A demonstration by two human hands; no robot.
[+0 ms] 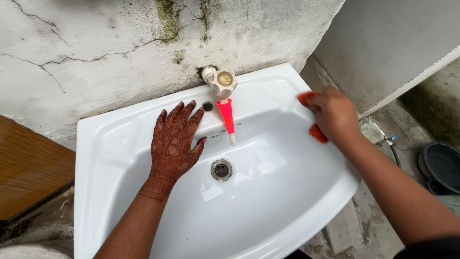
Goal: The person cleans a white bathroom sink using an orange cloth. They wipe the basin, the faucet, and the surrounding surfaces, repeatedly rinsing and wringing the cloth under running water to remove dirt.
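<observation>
White ceramic sink [103, 144]: the right hand [334, 113], fingers clamped on an orange scrubber [317, 133], scrubs its right rim; the left hand [173, 144] lies flat, fingers spread, on the back slope. Next needs firm strokes along that rim.

1. The left hand [173, 141], patterned with henna, lies flat with fingers spread on the back slope of the white sink [268, 225].
2. The right hand [334, 114] presses a red-orange scrubber [316, 133] against the sink's right rim.
3. A cream tap [221, 82] with a red spout [227, 116] juts from the cracked wall [96, 43] above the drain [221, 169].
4. A wooden board [28, 168] sits left; a dark bucket [443, 165] sits right.
</observation>
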